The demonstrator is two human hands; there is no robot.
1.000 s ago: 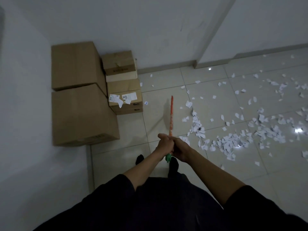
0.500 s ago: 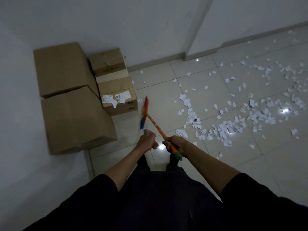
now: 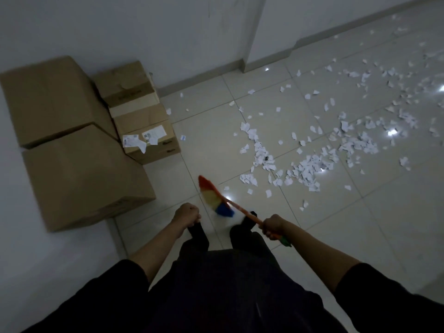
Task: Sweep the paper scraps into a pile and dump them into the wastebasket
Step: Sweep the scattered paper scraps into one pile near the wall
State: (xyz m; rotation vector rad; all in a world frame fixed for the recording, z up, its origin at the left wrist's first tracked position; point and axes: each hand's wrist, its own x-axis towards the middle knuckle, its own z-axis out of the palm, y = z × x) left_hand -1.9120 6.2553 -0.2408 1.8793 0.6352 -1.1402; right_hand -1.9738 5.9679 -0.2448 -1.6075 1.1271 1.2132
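Head view: right hand (image 3: 272,226) gripping broom (image 3: 217,200) by handle, left hand (image 3: 188,215) fisted, holding nothing; scraps (image 3: 305,164) lying right of boxes (image 3: 79,140), partly gathering, mostly scattered; wastebasket not showing; dumping remaining

Pale glossy ceramic floor tiles (image 3: 336,224), smooth, throwing back light spots. White torn paper scraps (image 3: 310,167), matt, thin. Brown corrugated cardboard boxes (image 3: 79,174), matt, dull; white paper labels (image 3: 144,138) on one. Orange broom handle (image 3: 242,210) looks like smooth plastic. Grey painted wall (image 3: 144,27), matt.
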